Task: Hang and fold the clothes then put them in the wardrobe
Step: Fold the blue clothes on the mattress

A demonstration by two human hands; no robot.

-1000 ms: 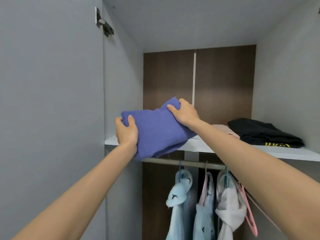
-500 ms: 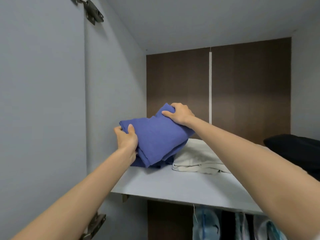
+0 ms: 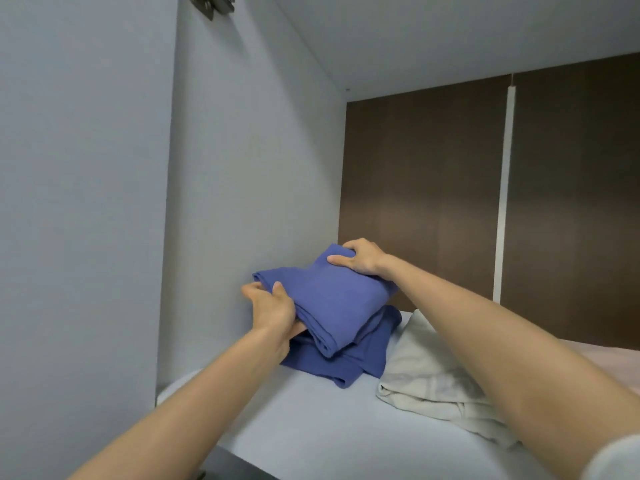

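Head camera, looking up into the wardrobe's top compartment, and both arms are reaching in over the pale shelf point(image 3: 294, 420). Left hand point(image 3: 273, 310) grips the near left edge of the folded blue garment point(image 3: 332, 299), thumb on top, fingers tucked out of sight beneath the cloth. Right hand point(image 3: 363, 259) is at the far corner, fingers curled over the fold, thumb laid flat on the fabric. The garment sits tilted, far end higher, at the left end of the shelf close to the grey side wall point(image 3: 249, 168). Its lower folded edge meets a second blue folded piece point(image 3: 349, 362) lying flat on the shelf directly underneath. Just beside that stack, to the right, lies a cream folded cloth point(image 3: 426, 382), partly hidden by the right forearm. Further right, a strip of pink fabric point(image 3: 602, 358) shows at the frame edge. Behind it all, the brown back panel point(image 3: 415, 202) with a white vertical strip point(image 3: 505, 188). Top left, a metal hinge point(image 3: 211, 3) where the open door point(image 3: 79, 202) joins the wall.
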